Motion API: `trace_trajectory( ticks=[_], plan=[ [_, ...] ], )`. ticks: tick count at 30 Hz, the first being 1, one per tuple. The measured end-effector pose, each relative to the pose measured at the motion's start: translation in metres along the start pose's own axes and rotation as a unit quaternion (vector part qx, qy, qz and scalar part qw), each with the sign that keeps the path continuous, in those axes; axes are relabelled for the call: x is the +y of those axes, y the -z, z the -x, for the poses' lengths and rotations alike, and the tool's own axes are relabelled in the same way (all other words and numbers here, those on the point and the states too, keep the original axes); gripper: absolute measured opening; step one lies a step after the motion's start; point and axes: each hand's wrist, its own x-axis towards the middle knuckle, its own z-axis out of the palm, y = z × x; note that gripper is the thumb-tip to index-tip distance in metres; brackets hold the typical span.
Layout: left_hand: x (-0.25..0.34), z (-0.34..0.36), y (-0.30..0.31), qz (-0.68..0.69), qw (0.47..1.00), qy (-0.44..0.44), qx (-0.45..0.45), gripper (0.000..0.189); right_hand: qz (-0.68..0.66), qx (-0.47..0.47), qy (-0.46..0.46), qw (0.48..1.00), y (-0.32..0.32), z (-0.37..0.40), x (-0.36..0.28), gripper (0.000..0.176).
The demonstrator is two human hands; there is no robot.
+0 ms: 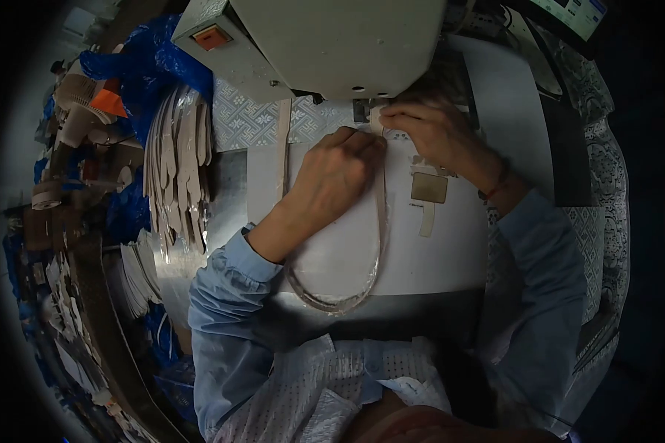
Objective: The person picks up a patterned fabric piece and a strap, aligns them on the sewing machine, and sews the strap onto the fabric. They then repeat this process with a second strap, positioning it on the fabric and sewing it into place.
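Note:
A long pale beige strap [336, 304] hangs in a loop across the white work surface. One end lies under the head of a sewing machine [340, 44]; the other side runs up past my left forearm. My left hand [340, 166] is closed, its curled fingers gripping the strap just in front of the machine's foot [361, 111]. On the right of the foot, my right hand [428, 133] pinches the strap's end piece [377, 119] between thumb and fingers. The fingertips of both hands are close together, and part of the strap there is hidden by them.
A small brownish square plate [428, 187] with a pale tab lies right of the loop. At left hangs a thick stack of beige strap pieces [177, 170], beside blue plastic [151, 66]. A fan [77, 96] stands farther left. A screen [576, 15] is at top right.

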Motion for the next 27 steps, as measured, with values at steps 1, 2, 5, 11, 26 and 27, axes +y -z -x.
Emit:
trace_trajectory(
  ticks=[1,2,5,11,26,27],
  plan=[
    [0.002,0.002,0.002,-0.008,1.000,-0.008,-0.012,0.020,0.000,-0.001,0.004,1.000,0.002,0.001,-0.005,0.028],
    [0.004,0.004,0.003,-0.010,1.000,-0.006,-0.010,0.020,-0.006,-0.014,-0.002,1.000,0.005,0.002,-0.010,0.026],
    [0.010,0.010,0.006,-0.004,1.000,0.000,-0.028,0.018,-0.016,-0.040,-0.007,0.999,0.015,0.002,-0.022,0.024],
    [0.013,0.018,0.013,-0.022,0.997,-0.003,-0.076,0.017,-0.027,-0.037,0.005,0.999,0.013,0.008,-0.036,0.024],
    [-0.007,0.009,-0.007,-0.013,0.999,0.034,0.003,0.032,0.041,-0.065,-0.020,0.997,0.020,0.010,-0.040,0.028],
    [-0.007,0.011,-0.005,0.016,0.999,0.034,-0.006,0.034,0.035,-0.074,-0.030,0.996,0.022,0.010,-0.044,0.030]
  ],
)
